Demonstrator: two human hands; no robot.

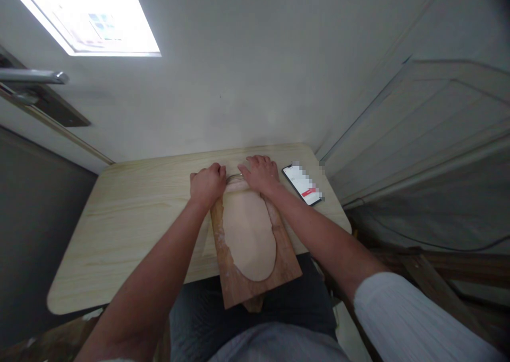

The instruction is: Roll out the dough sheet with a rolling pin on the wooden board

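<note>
A pale, flat oval sheet that looks like dough (249,234) lies on a wooden board (287,266). At the sheet's far end, between my hands, a narrow grey, shiny thing (235,178) shows in part; its kind is unclear. My left hand (209,183) is closed at the board's far left corner, its fingers curled around something hidden. My right hand (261,173) rests palm down at the far right corner, thumb stretched toward the grey thing and fingers spread forward. What lies under the right palm is hidden.
A phone (302,184) with a lit screen lies right of my right hand on the light wood table (151,213). The board's near end overhangs the table edge above my lap. A white door (223,85) with a metal handle (34,76) rises behind the table.
</note>
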